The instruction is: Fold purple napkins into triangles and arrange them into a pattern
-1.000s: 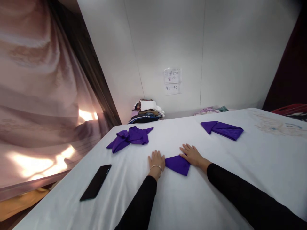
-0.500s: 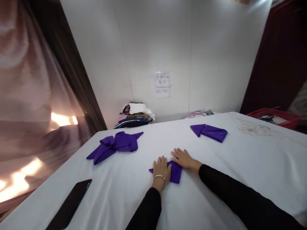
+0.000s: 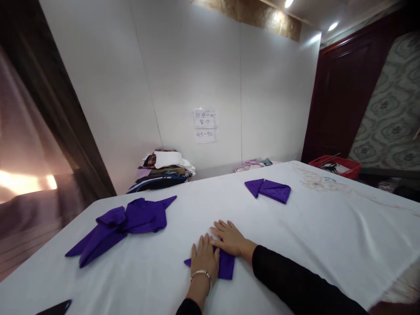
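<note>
A folded purple napkin [image 3: 226, 265] lies on the white-covered table [image 3: 157, 280], partly hidden beneath both hands. My left hand [image 3: 205, 259], with a silver bangle at its wrist, presses flat over the napkin's left part, fingers stretched forward. A pointed corner sticks out to its left. My right hand [image 3: 229, 238] rests flat across the far edge of the napkin, fingers spread and pointing left. Its fingertips come close to my left fingers. Neither hand is closed on the cloth.
Crumpled purple napkins [image 3: 131, 221] lie at left, and a folded purple one [image 3: 271, 190] lies farther back at right. A black phone [image 3: 55, 308] is at the lower left. Behind the table are a clothes pile [image 3: 164, 168] and a red basket [image 3: 352, 168].
The view has turned to the right and tilted up, so everything sits farther left and most of the phone has left the picture. My right hand now lies nearer my left fingers.
</note>
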